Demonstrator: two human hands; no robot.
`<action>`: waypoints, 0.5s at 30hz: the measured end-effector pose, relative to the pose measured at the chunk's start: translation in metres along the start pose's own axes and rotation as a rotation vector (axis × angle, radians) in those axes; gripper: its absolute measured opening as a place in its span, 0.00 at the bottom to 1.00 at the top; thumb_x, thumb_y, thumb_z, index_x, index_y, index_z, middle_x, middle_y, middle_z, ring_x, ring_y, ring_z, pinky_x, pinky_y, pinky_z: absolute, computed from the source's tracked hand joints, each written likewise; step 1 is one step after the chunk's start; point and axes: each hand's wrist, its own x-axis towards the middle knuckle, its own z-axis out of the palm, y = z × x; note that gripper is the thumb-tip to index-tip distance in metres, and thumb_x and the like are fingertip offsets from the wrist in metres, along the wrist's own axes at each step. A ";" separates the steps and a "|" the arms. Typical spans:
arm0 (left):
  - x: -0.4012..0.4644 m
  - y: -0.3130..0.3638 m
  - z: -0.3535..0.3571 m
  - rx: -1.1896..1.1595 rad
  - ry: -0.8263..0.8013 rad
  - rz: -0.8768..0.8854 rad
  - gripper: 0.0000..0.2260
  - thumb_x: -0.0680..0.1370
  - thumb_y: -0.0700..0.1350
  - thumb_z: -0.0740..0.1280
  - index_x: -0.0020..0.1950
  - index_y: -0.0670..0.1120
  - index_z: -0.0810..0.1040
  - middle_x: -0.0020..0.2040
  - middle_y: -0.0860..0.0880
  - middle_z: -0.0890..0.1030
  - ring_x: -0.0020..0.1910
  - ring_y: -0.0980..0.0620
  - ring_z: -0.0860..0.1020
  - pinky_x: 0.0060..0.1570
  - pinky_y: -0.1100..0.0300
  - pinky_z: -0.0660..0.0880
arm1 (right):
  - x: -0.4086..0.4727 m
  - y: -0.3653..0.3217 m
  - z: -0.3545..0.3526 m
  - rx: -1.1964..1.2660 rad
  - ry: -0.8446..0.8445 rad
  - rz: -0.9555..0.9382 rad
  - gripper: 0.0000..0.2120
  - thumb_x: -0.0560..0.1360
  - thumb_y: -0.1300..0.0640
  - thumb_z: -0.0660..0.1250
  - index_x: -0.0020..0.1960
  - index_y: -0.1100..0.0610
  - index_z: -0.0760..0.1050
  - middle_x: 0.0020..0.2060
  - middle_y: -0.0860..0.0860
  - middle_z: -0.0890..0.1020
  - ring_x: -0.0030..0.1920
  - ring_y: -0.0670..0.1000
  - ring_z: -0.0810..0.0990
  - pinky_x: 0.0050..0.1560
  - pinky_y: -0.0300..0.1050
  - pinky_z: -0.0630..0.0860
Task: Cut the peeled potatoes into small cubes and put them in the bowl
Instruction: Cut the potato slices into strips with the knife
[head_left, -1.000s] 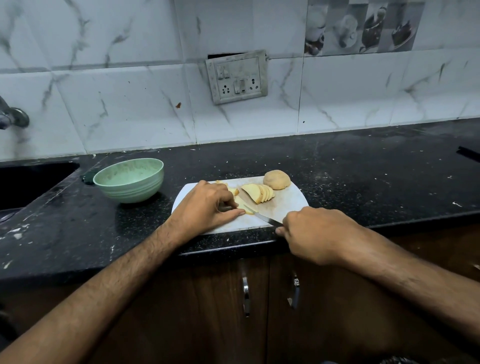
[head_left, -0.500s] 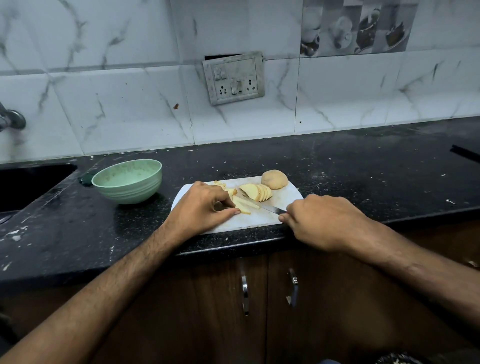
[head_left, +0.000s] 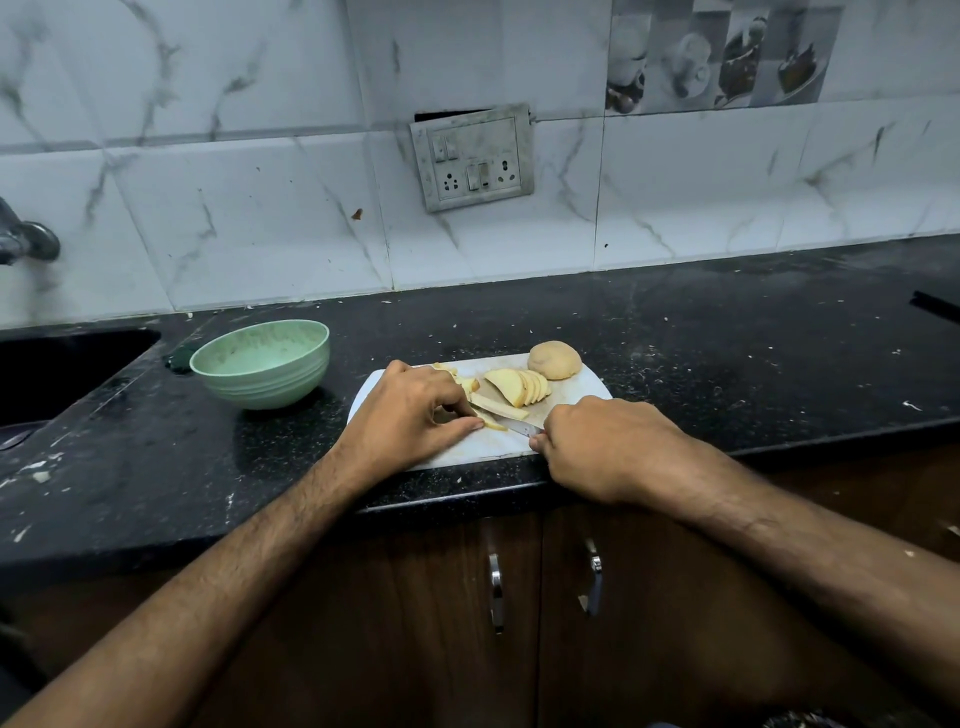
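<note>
Your left hand (head_left: 410, 415) pins potato strips (head_left: 491, 418) to the white cutting board (head_left: 571, 392), fingers curled over them, while your right hand (head_left: 602, 447) is clenched round the knife (head_left: 519, 427), blade lying across the strips. Fanned potato slices (head_left: 519, 387) and a whole peeled potato (head_left: 554, 359) sit behind on the board. Left of the board, on the black counter (head_left: 727, 338), stands the green bowl (head_left: 262, 361).

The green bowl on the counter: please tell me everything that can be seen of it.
The pale green round bowl looks like plastic or melamine, with horizontal ridges round its outer wall and a smooth rim. It stands upright on the black speckled stone counter, to the left of the white cutting board and apart from it, near the sink's corner. Its inside shows faint whitish smears but no potato pieces. Neither hand touches it.
</note>
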 end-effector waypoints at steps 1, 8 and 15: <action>0.000 0.000 0.000 -0.001 0.000 0.002 0.07 0.74 0.55 0.76 0.42 0.53 0.83 0.39 0.59 0.82 0.43 0.61 0.77 0.49 0.56 0.66 | -0.001 -0.003 0.000 -0.004 0.001 0.003 0.12 0.83 0.47 0.53 0.56 0.53 0.70 0.56 0.53 0.79 0.46 0.54 0.72 0.46 0.49 0.66; 0.004 -0.001 0.002 -0.037 -0.018 0.021 0.08 0.74 0.54 0.76 0.40 0.52 0.83 0.38 0.58 0.81 0.42 0.60 0.78 0.45 0.59 0.63 | -0.011 -0.025 0.004 -0.033 -0.009 0.014 0.12 0.80 0.55 0.56 0.62 0.55 0.71 0.56 0.54 0.77 0.54 0.57 0.77 0.53 0.54 0.75; 0.006 -0.002 0.001 -0.192 -0.047 0.028 0.09 0.74 0.50 0.78 0.39 0.47 0.85 0.36 0.55 0.82 0.37 0.57 0.79 0.38 0.57 0.76 | 0.005 -0.021 -0.005 0.028 -0.090 0.025 0.12 0.82 0.53 0.57 0.62 0.55 0.70 0.55 0.53 0.77 0.49 0.55 0.74 0.48 0.50 0.68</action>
